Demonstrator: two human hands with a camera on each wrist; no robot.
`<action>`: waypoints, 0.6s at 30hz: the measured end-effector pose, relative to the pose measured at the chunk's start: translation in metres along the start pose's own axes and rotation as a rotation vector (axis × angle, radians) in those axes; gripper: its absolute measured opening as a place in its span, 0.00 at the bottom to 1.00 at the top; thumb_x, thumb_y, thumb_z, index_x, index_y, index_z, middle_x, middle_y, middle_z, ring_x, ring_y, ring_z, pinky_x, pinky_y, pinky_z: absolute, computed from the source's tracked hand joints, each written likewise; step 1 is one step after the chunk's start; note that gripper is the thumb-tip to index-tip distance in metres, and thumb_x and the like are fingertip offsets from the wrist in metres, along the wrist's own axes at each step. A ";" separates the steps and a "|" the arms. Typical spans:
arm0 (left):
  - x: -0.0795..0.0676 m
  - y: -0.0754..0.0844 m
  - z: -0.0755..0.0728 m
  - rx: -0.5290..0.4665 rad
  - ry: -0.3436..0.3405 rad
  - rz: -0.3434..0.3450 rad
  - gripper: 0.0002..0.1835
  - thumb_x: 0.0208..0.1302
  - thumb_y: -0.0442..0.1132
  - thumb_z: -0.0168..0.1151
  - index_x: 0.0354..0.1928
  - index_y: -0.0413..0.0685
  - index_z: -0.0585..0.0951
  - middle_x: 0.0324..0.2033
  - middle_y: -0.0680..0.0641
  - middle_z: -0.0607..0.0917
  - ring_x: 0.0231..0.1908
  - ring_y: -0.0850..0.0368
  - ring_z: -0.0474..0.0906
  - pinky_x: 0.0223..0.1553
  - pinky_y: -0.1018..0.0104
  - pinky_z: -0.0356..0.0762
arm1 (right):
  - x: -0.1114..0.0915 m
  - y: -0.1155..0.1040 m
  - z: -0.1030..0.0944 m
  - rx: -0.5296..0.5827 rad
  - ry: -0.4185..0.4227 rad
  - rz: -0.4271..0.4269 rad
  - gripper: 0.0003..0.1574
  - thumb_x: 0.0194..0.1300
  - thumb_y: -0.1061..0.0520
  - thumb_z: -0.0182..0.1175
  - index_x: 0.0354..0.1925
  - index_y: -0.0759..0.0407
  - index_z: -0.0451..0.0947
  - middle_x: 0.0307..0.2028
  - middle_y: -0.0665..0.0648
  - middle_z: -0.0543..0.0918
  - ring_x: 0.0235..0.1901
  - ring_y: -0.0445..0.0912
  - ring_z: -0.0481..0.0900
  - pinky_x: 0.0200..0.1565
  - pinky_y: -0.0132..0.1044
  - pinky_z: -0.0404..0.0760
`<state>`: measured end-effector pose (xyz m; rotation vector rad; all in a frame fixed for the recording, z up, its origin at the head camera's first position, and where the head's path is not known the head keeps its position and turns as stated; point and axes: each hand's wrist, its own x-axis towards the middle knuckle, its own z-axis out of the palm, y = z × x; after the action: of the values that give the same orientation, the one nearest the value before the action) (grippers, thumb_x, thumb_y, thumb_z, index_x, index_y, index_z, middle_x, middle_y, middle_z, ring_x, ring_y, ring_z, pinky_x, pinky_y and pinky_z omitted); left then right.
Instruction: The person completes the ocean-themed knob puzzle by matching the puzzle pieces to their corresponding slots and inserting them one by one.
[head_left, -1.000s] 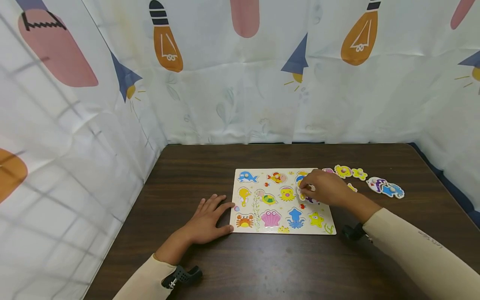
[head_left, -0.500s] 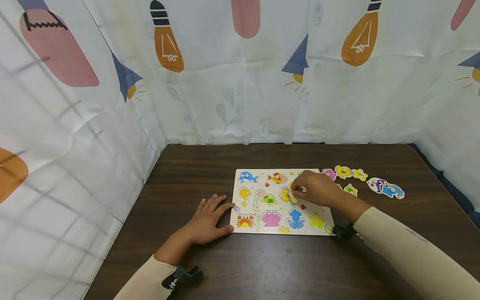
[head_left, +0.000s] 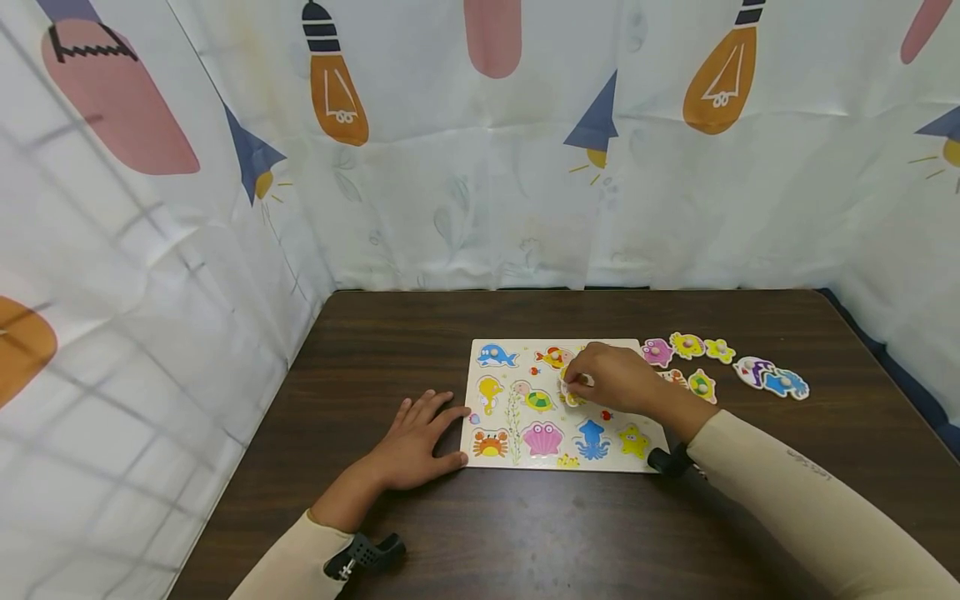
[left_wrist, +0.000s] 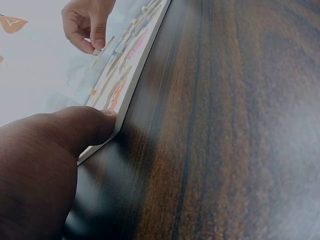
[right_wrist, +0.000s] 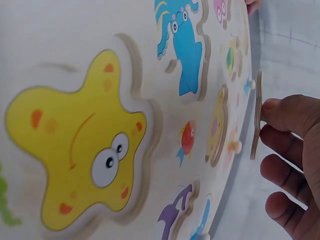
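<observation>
A cream wooden peg puzzle board [head_left: 615, 463] with sea-animal pictures lies on the dark table. My right hand [head_left: 618, 379] is over its middle, pinching a thin puzzle piece [right_wrist: 256, 120] between thumb and fingers. The right wrist view shows that piece edge-on, its picture hidden. A whale piece [head_left: 495, 357] and a red fish piece [head_left: 551, 357] sit in the board's top row. Flat on the table, fingers spread, my left hand [head_left: 408, 450] touches the board's left edge. Its thumb [left_wrist: 95, 125] rests on the near corner in the left wrist view.
Loose pieces lie right of the board: a pink one [head_left: 657, 352], a yellow fish [head_left: 686, 344], a star [head_left: 720, 350], a green turtle [head_left: 702, 385], a purple one [head_left: 750, 371] and a blue one [head_left: 786, 382]. A printed white curtain [head_left: 487, 208] hangs behind the table.
My right hand has moved left across the board with the pinched piece, from the upper right to the middle. More loose pieces show behind it. The left hand has stayed in place.
</observation>
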<state>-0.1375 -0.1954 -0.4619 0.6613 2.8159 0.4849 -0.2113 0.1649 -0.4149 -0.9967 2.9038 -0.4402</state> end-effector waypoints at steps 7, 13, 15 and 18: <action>0.000 0.000 0.001 -0.001 0.008 -0.001 0.37 0.67 0.65 0.61 0.76 0.68 0.67 0.78 0.46 0.57 0.79 0.41 0.43 0.74 0.36 0.34 | 0.008 -0.006 0.003 -0.001 -0.020 0.001 0.07 0.63 0.49 0.74 0.41 0.45 0.90 0.38 0.42 0.84 0.40 0.40 0.76 0.39 0.37 0.78; -0.001 0.000 0.001 0.010 0.010 -0.006 0.38 0.67 0.65 0.61 0.76 0.68 0.66 0.78 0.47 0.57 0.79 0.42 0.43 0.74 0.37 0.35 | 0.013 -0.012 0.006 -0.003 0.000 -0.039 0.06 0.64 0.49 0.74 0.40 0.45 0.90 0.36 0.41 0.83 0.38 0.39 0.75 0.37 0.38 0.78; -0.001 -0.001 0.002 0.011 0.008 -0.007 0.38 0.67 0.65 0.61 0.76 0.68 0.66 0.78 0.47 0.57 0.79 0.42 0.43 0.74 0.37 0.35 | 0.015 -0.014 0.007 -0.005 0.001 -0.046 0.06 0.64 0.50 0.73 0.40 0.46 0.90 0.35 0.40 0.83 0.38 0.39 0.75 0.37 0.38 0.78; 0.000 0.000 0.002 0.005 0.009 -0.005 0.37 0.67 0.65 0.61 0.76 0.68 0.66 0.78 0.47 0.57 0.79 0.42 0.43 0.74 0.37 0.34 | 0.017 -0.017 0.006 0.005 -0.008 -0.042 0.07 0.64 0.50 0.73 0.41 0.46 0.90 0.36 0.40 0.84 0.38 0.39 0.75 0.38 0.37 0.78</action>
<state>-0.1369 -0.1955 -0.4635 0.6539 2.8270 0.4816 -0.2137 0.1399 -0.4151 -1.0585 2.8784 -0.4441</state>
